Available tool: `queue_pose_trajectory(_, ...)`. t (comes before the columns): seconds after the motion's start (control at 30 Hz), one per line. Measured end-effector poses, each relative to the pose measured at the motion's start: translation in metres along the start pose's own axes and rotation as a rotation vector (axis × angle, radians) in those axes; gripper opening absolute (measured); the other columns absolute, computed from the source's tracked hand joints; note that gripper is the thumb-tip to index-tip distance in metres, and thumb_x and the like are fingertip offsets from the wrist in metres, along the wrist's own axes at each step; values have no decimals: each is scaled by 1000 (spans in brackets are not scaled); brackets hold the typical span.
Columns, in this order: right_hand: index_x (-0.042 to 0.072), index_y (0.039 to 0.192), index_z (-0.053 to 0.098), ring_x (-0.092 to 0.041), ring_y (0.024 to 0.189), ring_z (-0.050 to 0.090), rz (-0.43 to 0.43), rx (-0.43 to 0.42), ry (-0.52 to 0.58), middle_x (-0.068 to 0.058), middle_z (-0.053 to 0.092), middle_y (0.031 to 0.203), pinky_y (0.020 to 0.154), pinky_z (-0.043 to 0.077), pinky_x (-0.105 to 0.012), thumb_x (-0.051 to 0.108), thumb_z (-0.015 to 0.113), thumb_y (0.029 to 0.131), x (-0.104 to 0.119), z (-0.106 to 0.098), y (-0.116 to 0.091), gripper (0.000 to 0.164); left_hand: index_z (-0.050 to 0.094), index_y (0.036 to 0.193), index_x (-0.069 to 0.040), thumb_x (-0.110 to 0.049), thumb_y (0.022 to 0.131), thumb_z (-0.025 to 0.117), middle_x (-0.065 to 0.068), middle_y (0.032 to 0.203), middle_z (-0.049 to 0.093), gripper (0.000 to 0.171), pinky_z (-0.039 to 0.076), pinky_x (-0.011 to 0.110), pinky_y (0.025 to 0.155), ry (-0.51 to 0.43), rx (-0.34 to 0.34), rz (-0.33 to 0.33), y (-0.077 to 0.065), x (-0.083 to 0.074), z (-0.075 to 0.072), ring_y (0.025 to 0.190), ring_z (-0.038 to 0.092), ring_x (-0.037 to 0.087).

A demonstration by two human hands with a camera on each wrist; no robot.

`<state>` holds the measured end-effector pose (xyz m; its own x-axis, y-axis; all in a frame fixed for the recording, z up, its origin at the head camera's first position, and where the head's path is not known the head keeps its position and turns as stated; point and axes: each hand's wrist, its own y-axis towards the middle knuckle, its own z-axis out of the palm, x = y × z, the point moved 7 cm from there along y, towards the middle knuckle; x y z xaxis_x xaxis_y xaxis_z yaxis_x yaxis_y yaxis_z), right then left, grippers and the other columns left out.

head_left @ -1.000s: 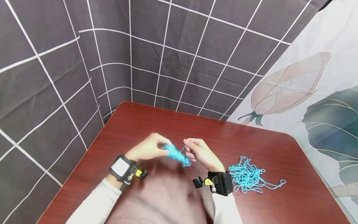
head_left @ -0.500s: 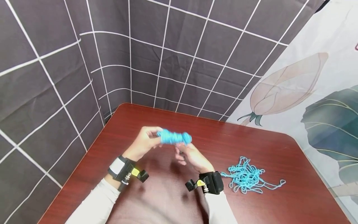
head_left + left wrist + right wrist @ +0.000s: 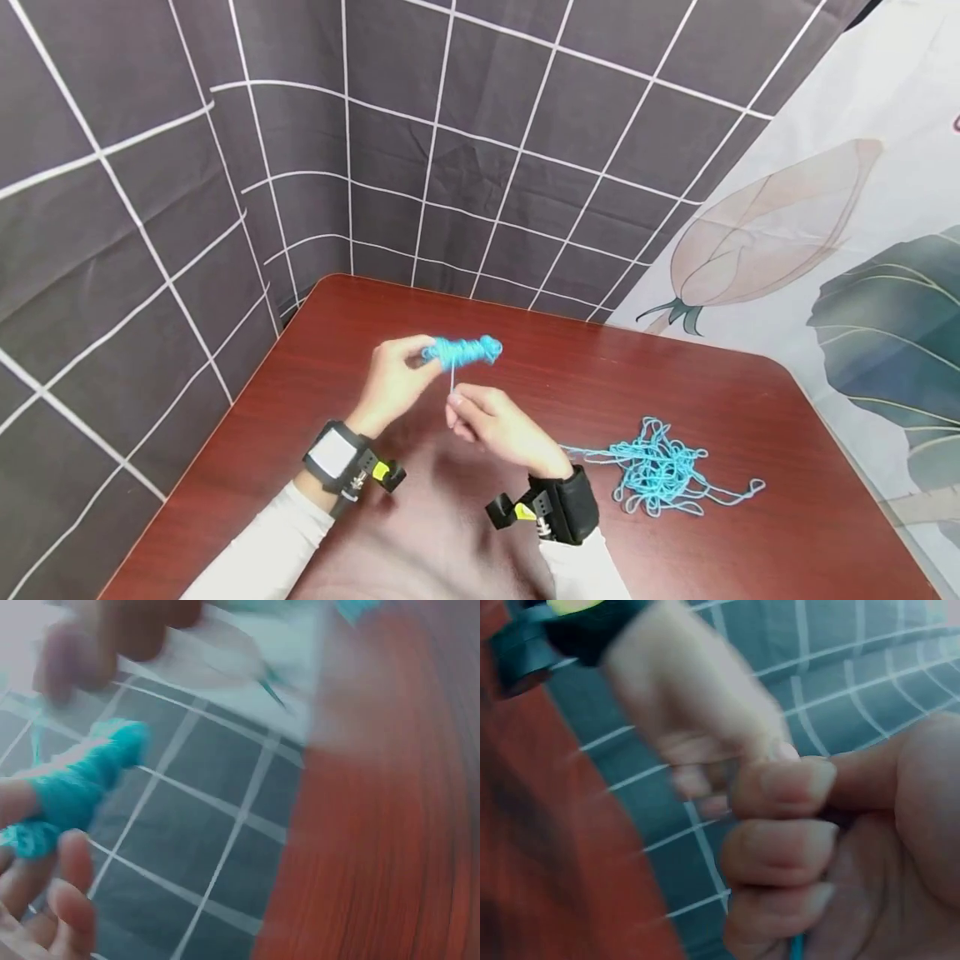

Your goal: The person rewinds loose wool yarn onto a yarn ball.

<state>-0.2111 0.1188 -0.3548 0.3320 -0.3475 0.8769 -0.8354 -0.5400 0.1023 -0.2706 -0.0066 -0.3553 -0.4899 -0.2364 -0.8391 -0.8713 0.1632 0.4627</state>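
Observation:
A wound bundle of bright blue cord (image 3: 467, 351) is held at its left end between the thumb and fingers of my left hand (image 3: 393, 375). The bundle lies nearly level over the table. My right hand (image 3: 498, 423), just below and to the right, pinches a strand (image 3: 452, 379) that runs straight down from the bundle. In the left wrist view the bundle (image 3: 82, 776) shows its wraps, with fingers around its lower end. The right wrist view shows the right fingers (image 3: 784, 847) curled in, a bit of cord (image 3: 797, 946) emerging below them.
A loose tangle of the same blue cord (image 3: 660, 467) lies on the red-brown table (image 3: 750, 400) at right, one line leading from it toward my right wrist. Dark grid-patterned cloth (image 3: 405, 167) hangs behind and at left; a white floral cloth (image 3: 780, 250) hangs at right.
The bundle has risen away from me and turned from slanting down to nearly level. My right hand has moved left and passed around to below the bundle, drawing cord from the tangle.

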Motion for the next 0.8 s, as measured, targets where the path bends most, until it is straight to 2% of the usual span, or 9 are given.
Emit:
queue_pose_trajectory(0.1,3,74,49,-9,45,34,-29,89,89,-1,39,57,42,29,-18,20,36,100,-16,12,6,34,68,94,-3,-6,81,65,11,66,64,14,44,22,44,-368,26,-82,-1,2,-2,52,53,17)
queue_pose_trajectory(0.2,-1,75,47,-10,45,32,-33,107,311,-2,36,57,40,25,-21,14,39,99,-38,9,6,29,68,93,-6,-3,83,63,6,61,60,12,40,20,42,-575,236,-98,-6,-5,9,49,47,20)
queue_pose_trajectory(0.27,0,74,46,-8,47,31,-3,52,430,1,36,57,41,23,-21,14,40,98,-50,-3,4,28,69,90,-6,-1,82,63,1,61,59,11,41,25,41,-574,442,-45,-12,-14,21,49,47,19)
queue_pose_trajectory(0.33,1,73,46,-8,46,28,28,-16,481,4,33,55,40,20,-22,15,42,98,-53,-17,0,29,70,86,-9,-2,80,64,-1,63,60,11,44,26,42,-430,618,43,-20,-20,33,51,50,15)
queue_pose_trajectory(0.43,2,70,44,-9,43,25,66,-123,358,5,30,51,40,19,-22,25,43,98,-44,-37,-7,36,69,81,-12,-5,76,65,-2,64,58,9,46,27,44,-147,718,157,-24,-18,45,51,52,9)
queue_pose_trajectory(0.53,2,70,46,-11,43,26,50,-164,168,2,31,52,39,20,-23,29,44,97,-20,-41,-10,39,70,79,-18,-9,75,66,-6,67,62,10,49,23,51,108,540,152,-15,-9,41,56,53,3)
queue_pose_trajectory(0.63,6,72,50,-10,46,31,9,-112,12,0,36,55,41,27,-21,27,40,99,0,-25,-7,36,72,83,-15,-9,75,68,-3,72,67,11,51,26,54,168,230,78,-4,-3,21,60,56,6)
queue_pose_trajectory(0.7,6,74,52,-10,47,33,-16,-29,-20,0,39,57,42,29,-20,23,38,99,6,-8,-3,34,72,89,-9,-7,76,67,2,73,68,14,51,27,52,73,80,25,-1,-1,8,59,59,13)
queue_pose_trajectory(0.8,3,77,53,-10,46,35,-16,78,24,-2,40,58,43,31,-19,18,36,100,-3,9,2,32,69,95,-3,-4,79,65,4,66,64,16,46,22,43,-195,27,-35,-1,1,0,51,55,20)
